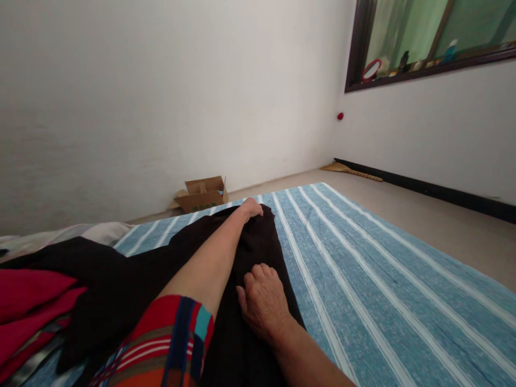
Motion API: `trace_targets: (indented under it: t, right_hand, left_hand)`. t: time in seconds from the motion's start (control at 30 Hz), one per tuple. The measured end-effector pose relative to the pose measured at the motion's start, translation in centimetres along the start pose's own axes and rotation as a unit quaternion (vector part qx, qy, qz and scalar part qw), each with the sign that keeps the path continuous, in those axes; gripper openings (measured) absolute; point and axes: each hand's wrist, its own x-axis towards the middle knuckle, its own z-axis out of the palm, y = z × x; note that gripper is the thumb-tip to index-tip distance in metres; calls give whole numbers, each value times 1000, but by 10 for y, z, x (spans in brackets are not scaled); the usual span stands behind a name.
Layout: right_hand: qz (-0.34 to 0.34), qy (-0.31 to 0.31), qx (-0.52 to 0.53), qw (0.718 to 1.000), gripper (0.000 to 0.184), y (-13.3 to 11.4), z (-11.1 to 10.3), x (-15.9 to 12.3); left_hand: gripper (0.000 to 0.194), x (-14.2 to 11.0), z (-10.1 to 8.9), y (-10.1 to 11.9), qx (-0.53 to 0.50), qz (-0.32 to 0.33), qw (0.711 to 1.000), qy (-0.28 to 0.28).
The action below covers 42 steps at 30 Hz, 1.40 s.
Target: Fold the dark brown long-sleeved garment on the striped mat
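Observation:
A black garment [133, 279] lies spread on a blue mat with white stripes [363, 279]. My left hand [252, 208] reaches far forward and pinches the garment's far edge. Closer to me, my right hand [264, 301] rests on the same black cloth with its fingers curled into the fabric. My left arm wears a short sleeve in red, blue and teal checks [169, 344].
Red clothes [28, 306] are piled at the left, with pale fabric [80, 234] behind them. An open cardboard box [201, 194] stands against the white wall. A broom [350, 170] lies by the far corner. A window sill [423, 67] holds small items, upper right.

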Motion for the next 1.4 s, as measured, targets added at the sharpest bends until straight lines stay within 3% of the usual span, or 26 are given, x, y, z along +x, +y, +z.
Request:
trace_targets:
  t: [0.23, 0.47, 0.6, 0.8, 1.0, 1.17, 1.3, 1.4]
  right_hand:
    - [0, -3, 2, 1000, 19, 0, -1, 0]
    - [-1, -3, 2, 1000, 18, 1, -3, -2]
    - [-2, -7, 7, 1000, 18, 1, -4, -2]
    - [8, -11, 14, 1000, 17, 1, -4, -2]
    - [29, 23, 2, 999, 16, 0, -1, -2]
    - [124, 44, -43, 990, 12, 7, -18, -2]
    - [268, -5, -26, 963, 22, 21, -40, -7]
    - [322, -51, 42, 944, 31, 33, -47, -12]
  left_hand:
    - [11, -4, -9, -13, -153, -46, 987, -17]
    - [12, 4, 2, -6, -234, -37, 972, 10]
    - [16, 8, 8, -5, -232, -23, 972, 21]
    - [36, 17, 18, -6, -175, -4, 984, 12]
    - [51, 25, 32, -7, -93, 23, 995, 30]
    - [44, 27, 30, -7, -19, 35, 998, 39]
    - [30, 28, 24, -9, 46, 24, 997, 49]
    - [31, 28, 22, -10, 70, 24, 996, 48]
